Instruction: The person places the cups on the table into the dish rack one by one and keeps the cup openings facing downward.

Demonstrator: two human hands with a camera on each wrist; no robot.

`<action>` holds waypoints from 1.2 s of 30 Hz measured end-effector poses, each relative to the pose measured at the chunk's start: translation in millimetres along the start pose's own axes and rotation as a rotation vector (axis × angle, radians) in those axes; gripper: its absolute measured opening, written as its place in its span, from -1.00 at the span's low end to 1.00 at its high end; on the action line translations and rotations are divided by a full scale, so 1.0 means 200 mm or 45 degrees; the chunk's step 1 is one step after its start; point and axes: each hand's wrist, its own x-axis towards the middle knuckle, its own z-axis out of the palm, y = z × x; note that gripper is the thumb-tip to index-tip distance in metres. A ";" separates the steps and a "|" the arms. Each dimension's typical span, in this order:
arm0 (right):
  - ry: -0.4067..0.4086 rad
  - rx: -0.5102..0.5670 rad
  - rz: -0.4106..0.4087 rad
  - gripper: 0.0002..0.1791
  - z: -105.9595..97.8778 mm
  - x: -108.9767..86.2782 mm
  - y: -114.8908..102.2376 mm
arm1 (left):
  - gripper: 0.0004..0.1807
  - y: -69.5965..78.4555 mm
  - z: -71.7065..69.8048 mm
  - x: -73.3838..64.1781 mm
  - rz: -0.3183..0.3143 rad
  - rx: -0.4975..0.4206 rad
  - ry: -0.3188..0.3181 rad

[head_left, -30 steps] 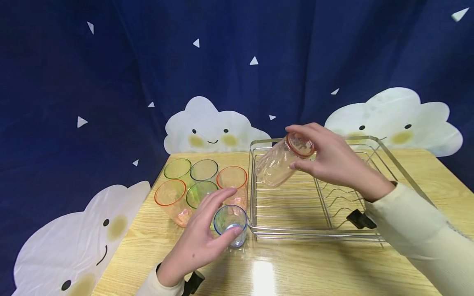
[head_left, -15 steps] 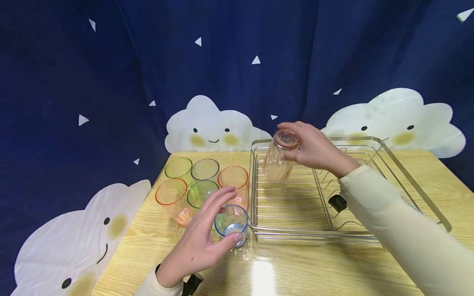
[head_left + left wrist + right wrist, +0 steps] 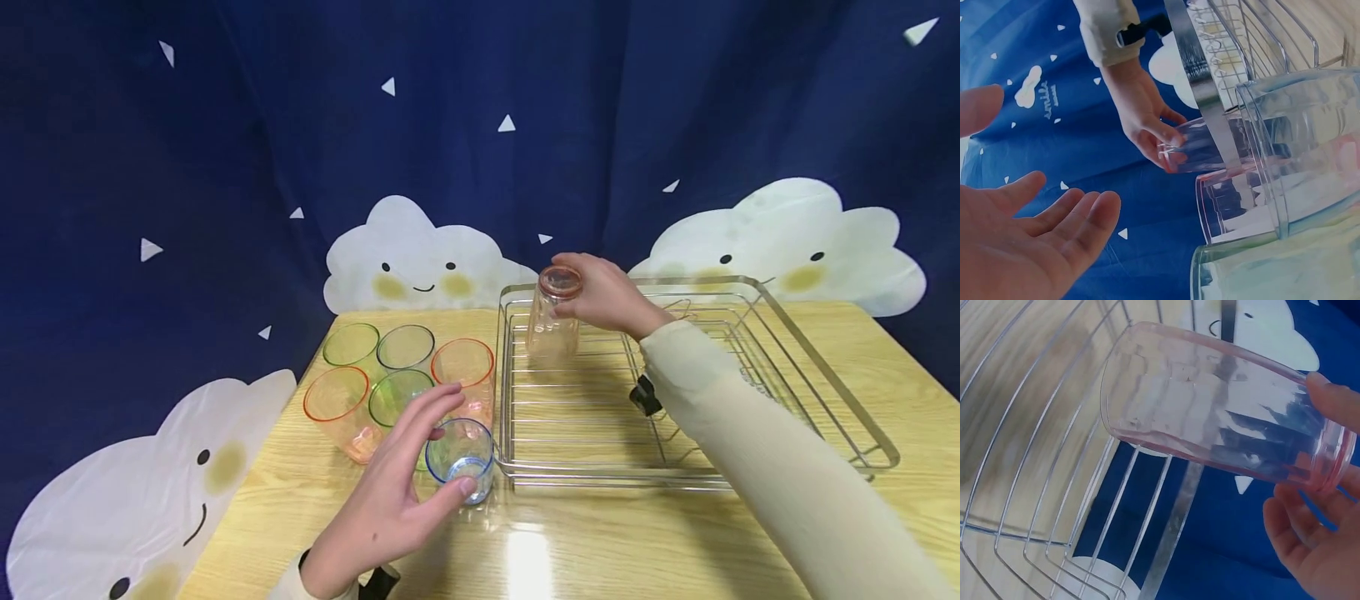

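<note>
My right hand (image 3: 606, 296) grips a clear pink glass (image 3: 553, 332) by its thick red base. The glass is upside down, base up, at the back left corner of the wire dish rack (image 3: 630, 477). In the right wrist view its mouth end lies near the rack wires; whether it touches them I cannot tell. My left hand (image 3: 393, 496) has its fingers spread loosely beside a blue-rimmed glass (image 3: 474, 479) that stands upright on the table. In the left wrist view those fingers (image 3: 1094, 231) are apart from the glasses.
Left of the rack, several upright glasses stand close together: orange-rimmed (image 3: 337, 404), red-rimmed (image 3: 462, 367), green-rimmed (image 3: 393, 400) and a dark-rimmed one (image 3: 406, 346). A raised metal rim surrounds the rack. A dark blue curtain (image 3: 450, 100) hangs behind the wooden table (image 3: 600, 542).
My right hand has moved left with the pink glass, which has gone from tilted to nearly vertical, base up. My left hand has stayed beside the blue-rimmed glass.
</note>
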 end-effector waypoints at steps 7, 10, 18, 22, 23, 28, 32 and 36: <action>-0.021 -0.041 -0.005 -0.15 0.04 0.07 0.00 | -0.15 0.00 0.00 0.01 -0.003 -0.001 0.004; -0.026 -0.035 0.002 -0.14 0.06 0.10 -0.02 | -0.16 0.00 -0.01 0.00 -0.007 0.002 0.003; -0.041 -0.019 0.030 -0.18 0.13 0.14 -0.02 | -0.16 -0.01 -0.01 0.00 -0.036 0.028 -0.006; -0.030 -0.031 0.059 -0.20 0.17 0.15 0.00 | -0.16 -0.01 -0.01 -0.01 -0.029 0.024 -0.007; -0.023 -0.035 0.067 -0.20 0.18 0.15 0.01 | -0.16 -0.01 -0.01 -0.01 -0.025 0.025 -0.004; -0.001 -0.055 0.116 -0.19 0.21 0.15 0.01 | -0.17 -0.02 -0.01 -0.02 -0.014 0.038 0.005; -0.008 -0.041 0.142 -0.16 0.22 0.15 0.00 | -0.18 -0.02 0.00 -0.02 -0.022 0.034 -0.005; -0.023 -0.017 0.146 -0.16 0.21 0.15 0.00 | -0.18 -0.02 0.00 -0.02 -0.024 0.018 -0.017</action>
